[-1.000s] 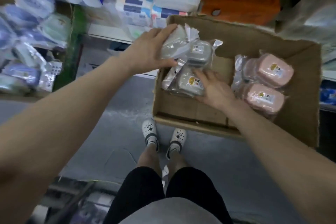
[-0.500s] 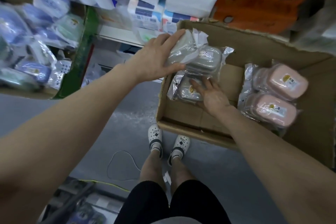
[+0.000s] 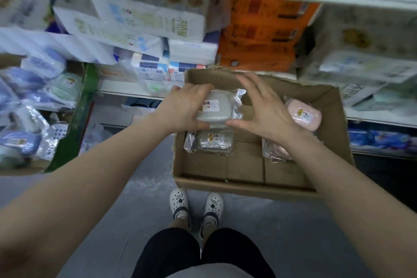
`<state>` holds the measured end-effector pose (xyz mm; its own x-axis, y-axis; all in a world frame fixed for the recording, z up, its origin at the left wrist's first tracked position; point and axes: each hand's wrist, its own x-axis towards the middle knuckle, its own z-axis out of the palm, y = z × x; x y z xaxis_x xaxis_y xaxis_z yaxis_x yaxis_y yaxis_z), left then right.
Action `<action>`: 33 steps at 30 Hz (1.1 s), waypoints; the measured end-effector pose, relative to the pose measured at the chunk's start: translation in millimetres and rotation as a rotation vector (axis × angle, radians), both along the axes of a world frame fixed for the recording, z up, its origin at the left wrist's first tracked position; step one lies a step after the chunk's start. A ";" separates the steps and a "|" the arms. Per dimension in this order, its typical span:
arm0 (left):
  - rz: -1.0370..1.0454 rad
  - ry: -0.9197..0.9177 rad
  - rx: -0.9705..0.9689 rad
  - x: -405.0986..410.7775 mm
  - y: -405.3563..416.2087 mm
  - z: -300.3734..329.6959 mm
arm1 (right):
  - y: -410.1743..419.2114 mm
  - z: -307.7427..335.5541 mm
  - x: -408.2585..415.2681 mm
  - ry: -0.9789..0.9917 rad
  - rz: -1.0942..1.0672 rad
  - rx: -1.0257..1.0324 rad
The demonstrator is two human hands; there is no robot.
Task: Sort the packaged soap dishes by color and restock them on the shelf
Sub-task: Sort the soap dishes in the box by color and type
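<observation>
Head view, the only feed I have. Left hand (image 3: 187,106) grips a stack of grey soap dishes (image 3: 215,107) in clear wrap: fingers curled over the top far edge, thumb under the near edge. I can't tell how many packs are in the stack. It is held above the left part of the cardboard box (image 3: 248,185), clear of the floor of the box.

Right hand (image 3: 262,106) is just beside the stack on its right, fingers spread and fairly straight, thumb tip at the stack's lower right corner. I can't confirm firm contact.

Another grey soap dish (image 3: 213,141) lies flat on the box floor directly under the held stack. A pink soap dish (image 3: 304,114) sits at the right side of the box; a second pink pack (image 3: 274,151) is mostly hidden under my right wrist.

The box stands in front of the shelf (image 3: 126,90). Blue and green wrapped dishes (image 3: 33,101) fill a tray on the left. White clogs (image 3: 196,206) on the grey floor, just beside the box.
</observation>
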<state>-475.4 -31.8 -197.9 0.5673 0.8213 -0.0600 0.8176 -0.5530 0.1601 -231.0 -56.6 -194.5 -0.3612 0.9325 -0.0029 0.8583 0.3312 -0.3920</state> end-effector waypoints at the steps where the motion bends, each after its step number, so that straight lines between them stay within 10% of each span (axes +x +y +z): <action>1: -0.027 -0.008 0.015 9.3 -3.7 -2.2 | -0.4 -0.7 -1.0 -0.020 0.043 -0.019; 21: 0.062 0.058 0.014 -43.1 -48.7 -79.8 | -26.2 -120.1 -29.0 -0.182 0.076 -0.269; 33: 0.117 0.033 0.031 -52.4 -48.8 -53.1 | -4.8 -52.2 -27.8 -0.286 0.062 -0.053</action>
<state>-527.8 -80.5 -251.0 0.4653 0.8837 -0.0508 0.8816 -0.4576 0.1160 -258.8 -61.4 -246.6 -0.3950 0.9046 -0.1605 0.9151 0.3720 -0.1554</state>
